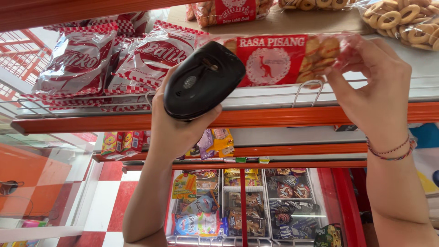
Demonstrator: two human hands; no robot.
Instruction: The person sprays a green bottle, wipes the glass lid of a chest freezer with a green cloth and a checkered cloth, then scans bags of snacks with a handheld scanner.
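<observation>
Gripping black scanner [201, 80], left hand [176, 126] frame centre; right hand [372, 93] pinching light, crinkly, fragile biscuit packet [279, 59] at end seam.

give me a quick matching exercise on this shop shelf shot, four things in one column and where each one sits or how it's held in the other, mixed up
Things:
1. black handheld scanner
2. long cracker packet with a red label
3. silver and red snack bags
4. braided bracelet

Places or states:
A. lying on the wire shelf at far left
B. around the wrist of the right hand
C. gripped in the left hand, raised to the shelf
D. pinched at its end by the right hand's fingertips

Pairs: 1-C, 2-D, 3-A, 4-B
</observation>
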